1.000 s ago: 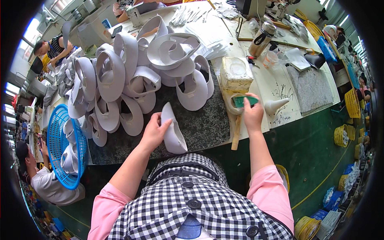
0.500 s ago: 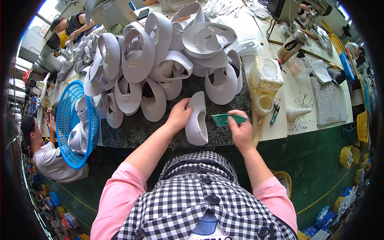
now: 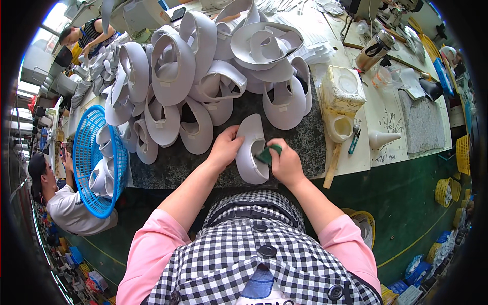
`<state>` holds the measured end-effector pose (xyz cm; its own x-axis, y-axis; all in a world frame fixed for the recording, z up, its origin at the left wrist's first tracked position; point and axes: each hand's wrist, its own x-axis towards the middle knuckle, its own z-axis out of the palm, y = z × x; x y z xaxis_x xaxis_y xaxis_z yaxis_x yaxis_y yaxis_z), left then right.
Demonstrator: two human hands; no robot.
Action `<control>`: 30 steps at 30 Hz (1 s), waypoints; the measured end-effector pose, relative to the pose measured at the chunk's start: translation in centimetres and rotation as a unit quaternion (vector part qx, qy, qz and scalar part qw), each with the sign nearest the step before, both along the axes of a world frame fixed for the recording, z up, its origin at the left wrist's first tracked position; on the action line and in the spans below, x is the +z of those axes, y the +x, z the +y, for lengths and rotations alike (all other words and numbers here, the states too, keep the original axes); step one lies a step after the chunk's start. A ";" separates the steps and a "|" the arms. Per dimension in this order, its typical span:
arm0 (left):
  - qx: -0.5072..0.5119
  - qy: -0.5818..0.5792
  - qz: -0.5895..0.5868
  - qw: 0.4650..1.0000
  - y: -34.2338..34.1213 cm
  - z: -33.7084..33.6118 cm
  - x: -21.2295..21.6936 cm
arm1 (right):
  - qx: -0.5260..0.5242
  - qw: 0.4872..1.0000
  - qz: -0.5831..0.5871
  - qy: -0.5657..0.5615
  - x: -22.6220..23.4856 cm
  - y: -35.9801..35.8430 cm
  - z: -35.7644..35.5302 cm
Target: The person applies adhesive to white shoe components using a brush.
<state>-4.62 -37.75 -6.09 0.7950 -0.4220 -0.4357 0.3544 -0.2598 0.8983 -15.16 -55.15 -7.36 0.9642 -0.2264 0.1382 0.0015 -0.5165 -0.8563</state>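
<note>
My left hand [image 3: 224, 148] grips a white shoe upper [image 3: 249, 172] at its left side, near the front of the dark speckled work surface [image 3: 152, 173]. The shoe's opening faces right. In my right hand [image 3: 286, 165] is a flat green ribbed tool [image 3: 265, 155], held closed between fingers and thumb. Its lower end reaches into the opening; the contact inside is hidden. Just beyond both hands rises a pile of white shoe uppers [image 3: 175, 76], leaning on one another.
A blue basket [image 3: 76, 152] with several white uppers stands at the left, a seated person [image 3: 76, 213] beside it. To the right are a crusted white container [image 3: 343, 91], a brush with a wooden handle [image 3: 332, 168], a cutter knife [image 3: 354, 140], a white cone [image 3: 382, 138] and a steel flask [image 3: 375, 50].
My right hand has moved left, bringing the green tool from beside the shoe upper into its opening. The left hand keeps its hold, and the upper has turned slightly.
</note>
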 end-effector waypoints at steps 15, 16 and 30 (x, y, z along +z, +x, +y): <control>0.050 -0.105 -0.153 0.981 -2.0 0.2 2.6 | -0.026 0.993 -0.107 -0.032 -1.2 3.2 -2.0; 0.050 -0.103 -0.151 0.982 -2.8 0.7 2.1 | -0.035 0.995 -0.087 -0.016 -1.4 2.4 -1.6; -0.023 0.089 -0.202 0.975 -10.8 6.7 3.4 | 0.040 0.995 -0.091 -0.006 -2.1 -2.3 1.9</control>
<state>-15.42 -31.07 -2.68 0.8990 -0.4079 -0.1594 -0.0357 -0.4311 0.9016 -17.42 -53.20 -9.45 0.9376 -0.1466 0.3153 0.1985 -0.5187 -0.8316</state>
